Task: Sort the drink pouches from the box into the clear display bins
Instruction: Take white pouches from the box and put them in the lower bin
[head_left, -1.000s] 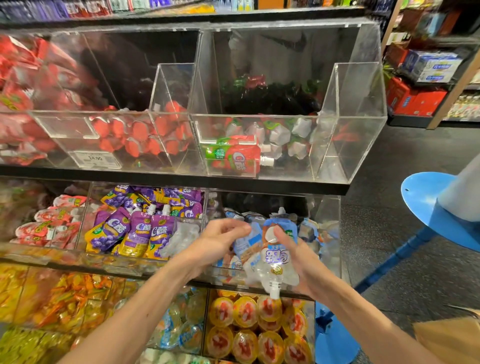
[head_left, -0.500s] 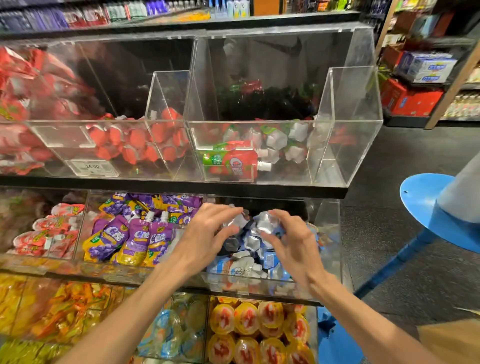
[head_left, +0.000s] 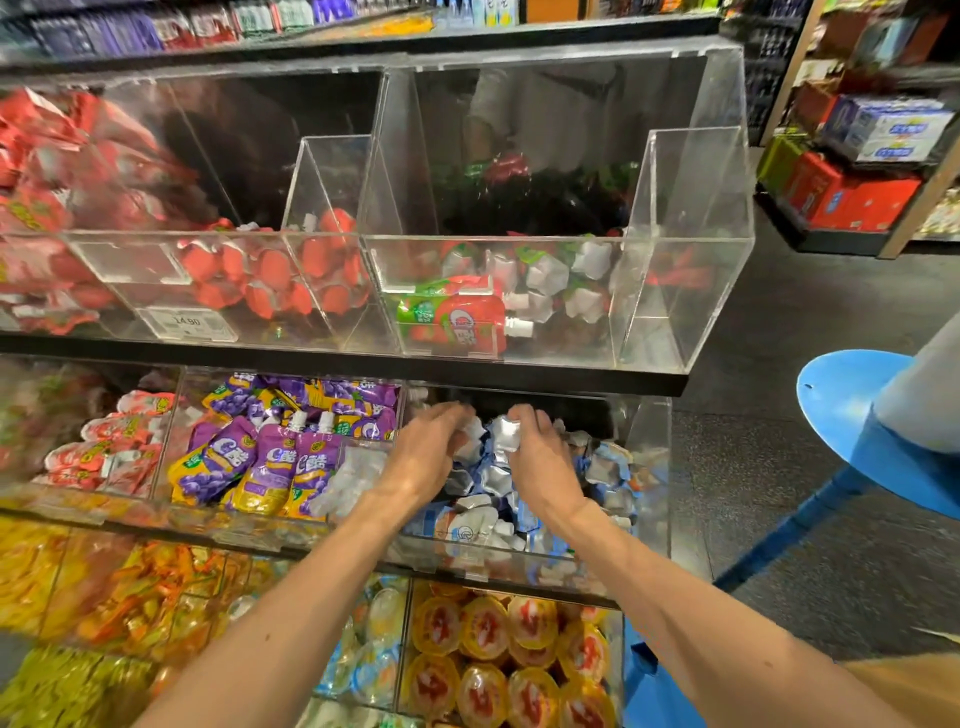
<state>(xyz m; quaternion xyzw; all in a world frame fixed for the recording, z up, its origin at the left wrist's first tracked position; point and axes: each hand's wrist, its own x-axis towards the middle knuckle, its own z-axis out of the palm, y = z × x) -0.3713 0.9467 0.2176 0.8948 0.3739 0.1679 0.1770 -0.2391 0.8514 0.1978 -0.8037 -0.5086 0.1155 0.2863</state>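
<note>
Both hands reach into the clear plastic bin (head_left: 647, 457), full of shiny, crinkly blue drink pouches (head_left: 488, 480). The right hand (head_left: 543, 462) curls its fingers round one silvery pouch (head_left: 506, 434) on top. The left hand (head_left: 423, 457) bends over the pouches beside it, but its grip is hidden.

The left hand (head_left: 426, 457) and right hand (head_left: 543, 462) are gripping blue pouches (head_left: 488, 480) inside the clear bin (head_left: 649, 457), which is sitting just beside the purple pouches (head_left: 260, 462)
</note>
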